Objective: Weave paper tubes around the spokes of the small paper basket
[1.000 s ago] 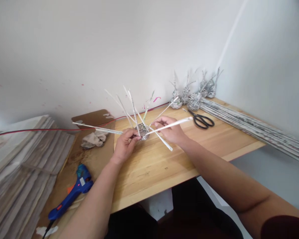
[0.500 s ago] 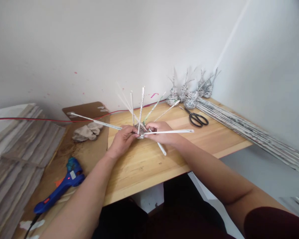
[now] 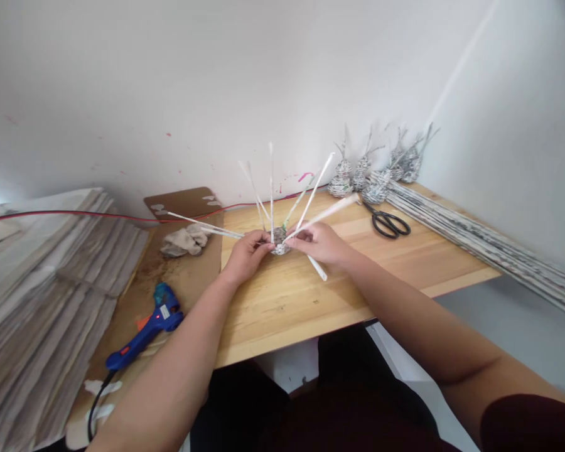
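A small woven paper base (image 3: 279,249) rests on the wooden board, with several rolled-paper tubes fanning out of it. My left hand (image 3: 249,252) is closed at its left side, thumb and fingers pinching the woven edge. At its right side my right hand (image 3: 321,243) pinches a white paper tube (image 3: 332,212) close to where it leaves the weave; that tube slants up to the right. Another paper tube (image 3: 318,269) pokes out below the right hand toward me. Both hands partly hide the base.
Black-handled scissors (image 3: 390,223) lie right of the hands. Behind them stand several woven paper gourds (image 3: 341,179) beside a bundle of long paper tubes (image 3: 475,251). On the left are a blue glue gun (image 3: 144,333), a crumpled cloth (image 3: 184,241) and a paper stack (image 3: 66,289). A red cable (image 3: 179,217) crosses behind.
The tube at my right hand has swung from nearly level to slanting upward. Another tube now stands up on the right. The whole view has shifted, so things sit further right.
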Demonstrator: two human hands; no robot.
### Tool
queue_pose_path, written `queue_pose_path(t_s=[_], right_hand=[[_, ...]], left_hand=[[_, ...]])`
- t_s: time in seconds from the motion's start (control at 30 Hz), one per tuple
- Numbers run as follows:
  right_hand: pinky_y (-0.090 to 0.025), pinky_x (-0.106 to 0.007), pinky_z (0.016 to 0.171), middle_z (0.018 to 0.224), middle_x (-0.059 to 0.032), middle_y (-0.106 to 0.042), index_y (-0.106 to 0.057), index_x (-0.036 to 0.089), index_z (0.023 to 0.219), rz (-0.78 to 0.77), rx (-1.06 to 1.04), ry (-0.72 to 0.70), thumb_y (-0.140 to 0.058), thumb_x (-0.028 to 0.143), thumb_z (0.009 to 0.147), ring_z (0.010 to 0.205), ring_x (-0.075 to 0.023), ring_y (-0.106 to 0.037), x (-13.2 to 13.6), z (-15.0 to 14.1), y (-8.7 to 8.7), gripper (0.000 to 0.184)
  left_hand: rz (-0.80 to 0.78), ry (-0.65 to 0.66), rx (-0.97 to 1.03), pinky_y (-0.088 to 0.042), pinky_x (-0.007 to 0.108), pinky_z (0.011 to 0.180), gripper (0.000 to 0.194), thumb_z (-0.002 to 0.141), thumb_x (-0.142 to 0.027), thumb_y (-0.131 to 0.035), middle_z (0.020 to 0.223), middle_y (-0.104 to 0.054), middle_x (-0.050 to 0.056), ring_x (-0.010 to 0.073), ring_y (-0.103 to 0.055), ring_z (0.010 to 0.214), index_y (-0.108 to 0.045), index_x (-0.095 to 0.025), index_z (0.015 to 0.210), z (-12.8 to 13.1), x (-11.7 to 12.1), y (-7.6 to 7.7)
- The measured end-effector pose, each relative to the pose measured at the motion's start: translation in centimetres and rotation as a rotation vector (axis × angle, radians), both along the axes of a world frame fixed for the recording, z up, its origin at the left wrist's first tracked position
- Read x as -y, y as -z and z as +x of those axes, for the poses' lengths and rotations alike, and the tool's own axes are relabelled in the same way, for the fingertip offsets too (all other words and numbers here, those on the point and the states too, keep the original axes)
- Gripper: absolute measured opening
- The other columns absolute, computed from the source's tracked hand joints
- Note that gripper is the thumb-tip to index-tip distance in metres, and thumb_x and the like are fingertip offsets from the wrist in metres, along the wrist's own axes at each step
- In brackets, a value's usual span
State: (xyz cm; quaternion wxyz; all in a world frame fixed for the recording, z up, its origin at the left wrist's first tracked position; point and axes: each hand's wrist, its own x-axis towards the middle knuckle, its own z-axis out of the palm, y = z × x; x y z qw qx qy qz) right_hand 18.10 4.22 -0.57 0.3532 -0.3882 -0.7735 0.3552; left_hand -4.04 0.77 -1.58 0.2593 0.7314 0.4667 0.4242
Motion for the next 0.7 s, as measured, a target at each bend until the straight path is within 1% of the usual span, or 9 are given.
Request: queue_pose_path(t_s=[0.07, 0.13, 0.2, 0.3, 0.37, 0.47, 0.53, 0.6, 0.7], right_hand=[[-0.04, -0.024, 0.058, 0.072, 0.0002, -0.063, -0.07, 0.017, 0.099, -0.034, -0.109, 0.037, -0.065, 0.05, 0.083, 0.063, -0.0126, -0.054, -0.1, 0.2, -0.6, 0.037], [-0.04, -0.024, 0.056, 0.072, -0.0009, -0.063, -0.068, 0.016, 0.094, -0.079, -0.215, 0.077, -0.062, 0.056, 0.083, 0.062, -0.0127, -0.055, 0.0, 0.2, -1.3, 0.043], [-0.039, -0.024, 0.052, 0.067, -0.001, -0.061, -0.068, 0.014, 0.087, -0.115, -0.285, 0.108, -0.062, 0.061, 0.081, 0.058, -0.0125, -0.053, 0.1, 0.3, -1.9, 0.047], [-0.037, -0.024, 0.049, 0.06, 0.0001, -0.056, -0.068, 0.014, 0.08, -0.13, -0.347, 0.126, -0.066, 0.061, 0.078, 0.053, -0.0115, -0.05, 0.4, 0.2, -2.3, 0.048], [-0.038, -0.024, 0.049, 0.059, 0.0004, -0.056, -0.067, 0.014, 0.076, -0.127, -0.382, 0.128, -0.068, 0.06, 0.076, 0.053, -0.0108, -0.049, 0.4, 0.3, -2.4, 0.045], [-0.041, -0.025, 0.051, 0.061, 0.0006, -0.058, -0.066, 0.016, 0.079, -0.124, -0.441, 0.15, -0.069, 0.057, 0.075, 0.053, -0.0104, -0.05, 0.2, 0.3, -2.4, 0.041], [-0.043, -0.025, 0.051, 0.066, 0.0002, -0.061, -0.067, 0.017, 0.088, -0.106, -0.454, 0.172, -0.07, 0.052, 0.076, 0.054, -0.0106, -0.053, 0.2, 0.2, -2.6, 0.037], [-0.046, -0.025, 0.054, 0.068, -0.0005, -0.063, -0.068, 0.017, 0.093, -0.048, -0.451, 0.182, -0.07, 0.046, 0.078, 0.057, -0.0112, -0.055, 0.9, 0.2, -3.1, 0.032], [-0.05, -0.029, 0.057, 0.064, -0.0007, -0.06, -0.069, 0.018, 0.091, 0.092, -0.483, 0.17, -0.067, 0.043, 0.085, 0.059, -0.0136, -0.057, 3.1, 0.6, -4.4, 0.026]], left_hand=[[-0.064, -0.021, 0.085, -0.041, 0.027, 0.071, 0.016, 0.084, -0.035, -0.061, 0.076, -0.061, -0.001, 0.0151, -0.054, 0.072, -0.059, -0.019, 0.08, -0.1, 0.0, -0.1], [-0.104, -0.052, 0.132, -0.04, 0.026, 0.069, 0.019, 0.083, -0.036, -0.061, 0.073, -0.058, -0.002, 0.0139, -0.052, 0.069, -0.058, -0.019, 0.079, -0.2, 0.1, -0.3], [-0.117, -0.072, 0.154, -0.039, 0.025, 0.069, 0.02, 0.082, -0.037, -0.062, 0.071, -0.057, -0.002, 0.0134, -0.051, 0.069, -0.057, -0.018, 0.078, -0.2, 0.2, -0.5], [-0.132, -0.071, 0.176, -0.038, 0.025, 0.068, 0.021, 0.08, -0.038, -0.063, 0.071, -0.056, -0.002, 0.013, -0.05, 0.068, -0.057, -0.018, 0.077, -0.2, 0.2, -0.6], [-0.136, -0.072, 0.198, -0.038, 0.025, 0.068, 0.023, 0.08, -0.04, -0.064, 0.071, -0.056, -0.002, 0.0128, -0.049, 0.068, -0.057, -0.018, 0.077, -0.3, 0.0, -0.5], [-0.129, -0.098, 0.25, -0.039, 0.025, 0.069, 0.025, 0.08, -0.042, -0.064, 0.072, -0.057, -0.002, 0.0129, -0.05, 0.069, -0.057, -0.018, 0.077, -0.4, -0.3, -0.2], [-0.125, -0.113, 0.301, -0.039, 0.024, 0.069, 0.025, 0.079, -0.042, -0.065, 0.072, -0.058, -0.002, 0.0125, -0.051, 0.069, -0.057, -0.018, 0.078, -0.5, -0.5, 0.0], [-0.115, -0.12, 0.358, -0.04, 0.024, 0.07, 0.024, 0.079, -0.041, -0.066, 0.072, -0.058, -0.002, 0.012, -0.051, 0.069, -0.057, -0.018, 0.078, -0.6, -0.6, 0.1], [-0.09, -0.129, 0.429, -0.04, 0.024, 0.071, 0.023, 0.08, -0.039, -0.067, 0.072, -0.058, -0.002, 0.0115, -0.051, 0.069, -0.057, -0.018, 0.077, -0.6, -0.6, 0.0]])
